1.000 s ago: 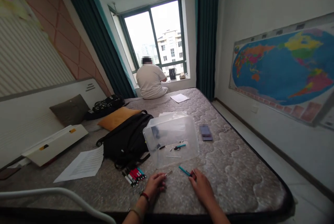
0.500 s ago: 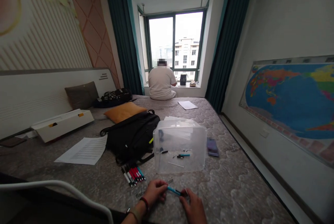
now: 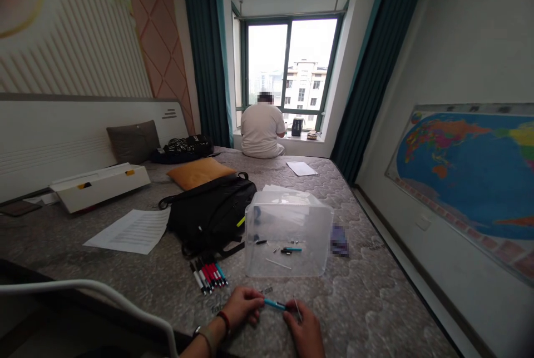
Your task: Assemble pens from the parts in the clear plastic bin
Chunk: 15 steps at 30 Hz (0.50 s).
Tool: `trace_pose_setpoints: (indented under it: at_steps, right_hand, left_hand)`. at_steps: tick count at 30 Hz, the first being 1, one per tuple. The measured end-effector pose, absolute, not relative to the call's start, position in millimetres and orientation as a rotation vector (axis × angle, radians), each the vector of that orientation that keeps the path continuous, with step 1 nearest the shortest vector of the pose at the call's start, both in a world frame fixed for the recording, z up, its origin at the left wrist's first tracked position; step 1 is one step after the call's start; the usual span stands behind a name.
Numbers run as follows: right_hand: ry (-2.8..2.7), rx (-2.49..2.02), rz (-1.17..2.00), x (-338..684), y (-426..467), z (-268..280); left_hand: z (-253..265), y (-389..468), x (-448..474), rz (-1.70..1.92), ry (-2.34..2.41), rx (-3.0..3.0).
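Note:
A blue pen (image 3: 274, 304) is held level between my two hands, low over the mattress. My left hand (image 3: 245, 306) pinches its left end, with a red band and a watch on that wrist. At the other end, my right hand (image 3: 304, 327) grips the pen's dark part; a thin pale rod (image 3: 297, 307), perhaps a refill, sticks up from its fingers. Just beyond stands a clear plastic box (image 3: 255, 222). Through it show a blue pen barrel (image 3: 294, 249), a dark piece (image 3: 261, 242), small bits and a thin white rod (image 3: 278, 264).
Several pens (image 3: 208, 276) lie in a row left of the box. Behind them are a black backpack (image 3: 208, 213), a printed sheet (image 3: 127, 231) and an orange cushion (image 3: 200, 173). A person (image 3: 262, 131) sits by the window. A white bent tube (image 3: 104, 294) crosses the lower left.
The camera view has tilted and shifted slightly. Both hands keep their hold on the blue pen with almost no change. The thin rod in the right hand shows more clearly now.

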State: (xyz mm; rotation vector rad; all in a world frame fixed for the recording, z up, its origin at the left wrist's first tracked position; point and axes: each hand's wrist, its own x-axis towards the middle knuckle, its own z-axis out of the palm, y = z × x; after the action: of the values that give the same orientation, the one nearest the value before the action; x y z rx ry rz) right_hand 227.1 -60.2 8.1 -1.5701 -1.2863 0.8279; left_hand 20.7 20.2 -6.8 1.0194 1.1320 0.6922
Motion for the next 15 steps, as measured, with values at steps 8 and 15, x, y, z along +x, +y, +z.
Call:
trace_pose_setpoints:
  at_steps: [8,15]
  right_hand:
    - [-1.312,-1.504,0.912,226.2,-61.1,9.4]
    - [-1.389,-1.495,0.956,218.0,-64.2,11.5]
  left_hand:
    - [1.1,16.9,18.7,0.772,1.116,0.964]
    - [7.3,14.7,17.3,0.814,1.073,0.899]
